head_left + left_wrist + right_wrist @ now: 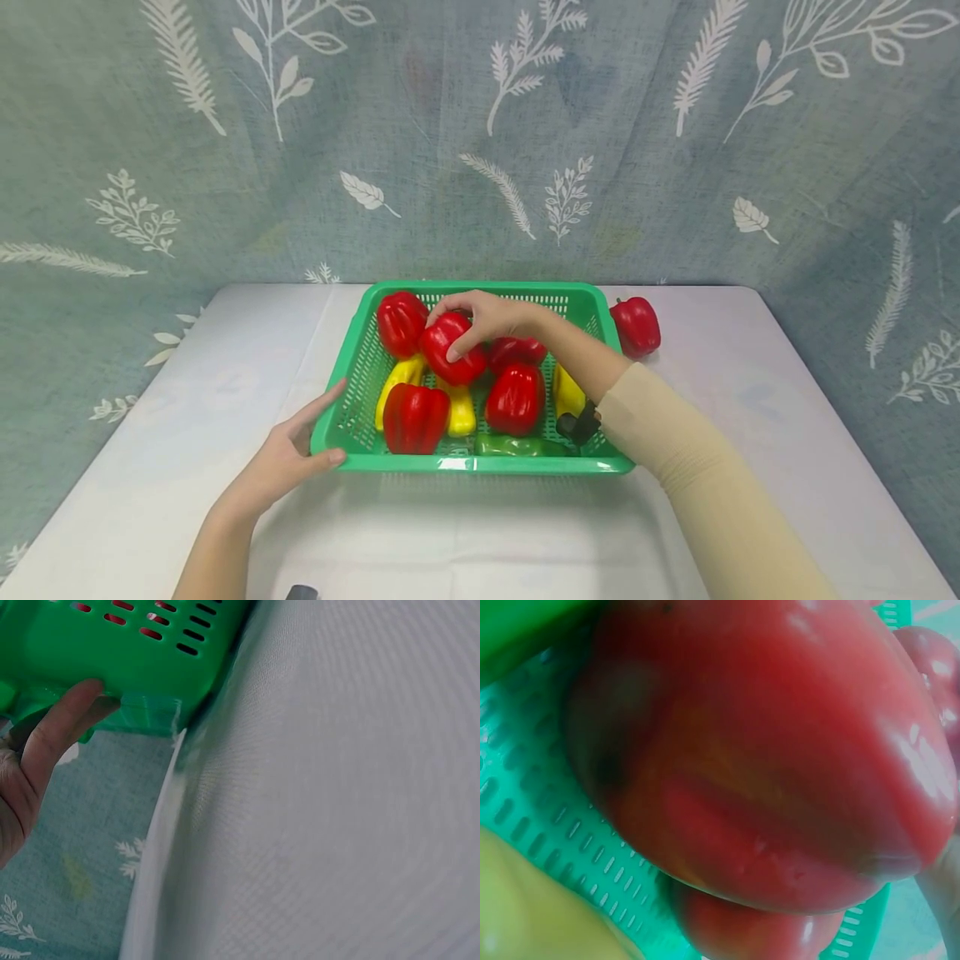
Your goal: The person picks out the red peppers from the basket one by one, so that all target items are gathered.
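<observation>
My right hand (483,321) reaches into the green plastic basket (472,463) and grips a red bell pepper (448,342), thumb on its near side and fingers over the back. My left hand (296,446) is at the basket's near left corner, thumb by the front rim and straight fingers along the left side. In the left wrist view its fingers (64,724) touch the basket's outer wall (112,660). Other red bell peppers (416,418) surround the held one, with yellow peppers (461,410) beneath. A large red pepper (780,750) fills most of the right wrist view.
A green pepper (519,446) lies along the basket's front wall, near a black object (577,425) by the right forearm. Outside, to the basket's right, one more red bell pepper (636,326) rests on the white-covered table (750,400). A leaf-patterned curtain (420,167) hangs behind.
</observation>
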A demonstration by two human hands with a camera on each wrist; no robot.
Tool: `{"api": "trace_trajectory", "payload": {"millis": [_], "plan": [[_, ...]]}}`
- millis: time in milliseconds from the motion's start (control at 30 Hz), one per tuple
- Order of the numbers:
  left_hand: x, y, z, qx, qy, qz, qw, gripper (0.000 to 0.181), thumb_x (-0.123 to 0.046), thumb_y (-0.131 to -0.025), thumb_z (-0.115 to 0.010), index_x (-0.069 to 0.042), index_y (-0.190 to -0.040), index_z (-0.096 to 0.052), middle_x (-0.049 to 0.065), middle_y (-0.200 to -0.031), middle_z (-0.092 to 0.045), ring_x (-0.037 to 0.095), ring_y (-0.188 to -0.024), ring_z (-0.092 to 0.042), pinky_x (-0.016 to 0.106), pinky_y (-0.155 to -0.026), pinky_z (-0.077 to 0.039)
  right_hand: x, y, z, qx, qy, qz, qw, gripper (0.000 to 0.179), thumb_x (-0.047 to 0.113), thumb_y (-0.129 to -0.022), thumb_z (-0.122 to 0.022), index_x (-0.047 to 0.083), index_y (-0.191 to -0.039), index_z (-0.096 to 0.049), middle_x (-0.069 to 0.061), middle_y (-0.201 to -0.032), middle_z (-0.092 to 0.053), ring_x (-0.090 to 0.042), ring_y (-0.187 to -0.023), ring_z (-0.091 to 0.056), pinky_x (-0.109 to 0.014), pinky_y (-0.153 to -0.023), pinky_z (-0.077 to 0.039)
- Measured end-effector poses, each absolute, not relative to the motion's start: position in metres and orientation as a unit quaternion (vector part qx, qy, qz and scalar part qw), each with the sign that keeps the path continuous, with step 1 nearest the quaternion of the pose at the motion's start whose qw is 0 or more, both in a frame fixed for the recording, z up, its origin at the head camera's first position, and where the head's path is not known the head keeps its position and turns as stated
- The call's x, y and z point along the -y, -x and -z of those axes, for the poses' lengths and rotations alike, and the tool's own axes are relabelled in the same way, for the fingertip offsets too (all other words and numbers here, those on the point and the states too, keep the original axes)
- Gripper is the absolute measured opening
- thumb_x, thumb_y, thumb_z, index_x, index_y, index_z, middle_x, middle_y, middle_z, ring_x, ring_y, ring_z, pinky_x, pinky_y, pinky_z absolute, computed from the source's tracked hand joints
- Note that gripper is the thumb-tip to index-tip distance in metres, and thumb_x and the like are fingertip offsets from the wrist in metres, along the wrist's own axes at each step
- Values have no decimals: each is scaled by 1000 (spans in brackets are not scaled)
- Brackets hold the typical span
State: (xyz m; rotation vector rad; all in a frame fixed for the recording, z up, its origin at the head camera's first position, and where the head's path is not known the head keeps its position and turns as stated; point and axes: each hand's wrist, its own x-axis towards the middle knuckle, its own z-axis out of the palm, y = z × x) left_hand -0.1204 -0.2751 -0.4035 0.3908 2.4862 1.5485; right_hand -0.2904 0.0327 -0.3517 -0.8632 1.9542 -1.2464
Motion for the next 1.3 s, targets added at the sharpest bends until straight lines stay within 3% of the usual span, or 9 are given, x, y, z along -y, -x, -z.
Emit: {"api": "trace_trajectory", "payload": {"millis": [367,867,1300], "plan": [[274,119,401,-842,-125,-516,97,82,-11,-83,-71,-15,-151,-25,24,-154,-19,-13,-105,-48,20,-79,-52,-41,289,337,-744,310,507,306,50,16,-75,-76,15,-121,-56,-7,-121,-56,-27,-112,-52,-40,-82,-55],[274,119,403,-851,-126,-501,88,80,-12,-84,-70,-18,-151,-26,18,-155,-19,-16,-110,-39,16,-81,-49,-63,288,321,-741,295,536,277,46,12,-77,-74,12,-119,-58,-11,-118,-58,-30,-108,-54,-42,-82,-55],[273,120,402,-846,-127,-509,92,80,-12,-85,-69,-19,-151,-25,19,-155,-19,-14,-109,-42,18,-81,-51,-100,288,302,-748,269,556,244,46,9,-78,-73,9,-120,-56,-13,-120,-56,-31,-109,-53,-43,-83,-54]]}}
